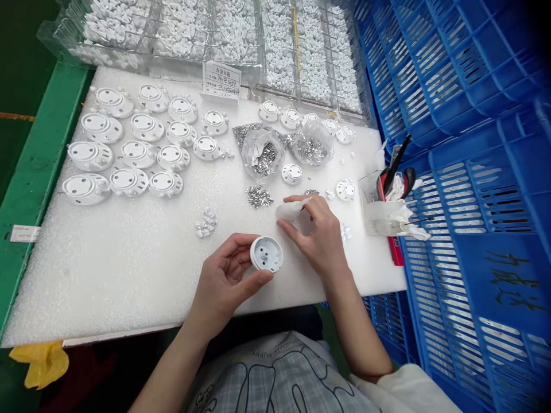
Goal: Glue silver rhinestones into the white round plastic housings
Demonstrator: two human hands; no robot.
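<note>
My left hand [232, 275] grips a round white plastic cup-shaped part [267, 254] by its rim, its hollow inside with small holes facing up. To the right, my right hand [316, 232] pinches a whitish, translucent piece [289, 212] between thumb and fingers; its exact kind is not clear. Just beyond that hand lies a pile of small silvery metal pieces [259, 196]. A small heap of white plastic parts [206, 222] rests on the white foam sheet [129, 264], left of my hands.
Rows of white oval assemblies [138, 154] stand at the left. Two clear bags of metal pieces [263, 154] lie mid-table. Behind are clear trays of white parts [236, 34] and a paper label [222, 80]. Right stand a clear box with pliers [383, 201] and blue crates [473, 229].
</note>
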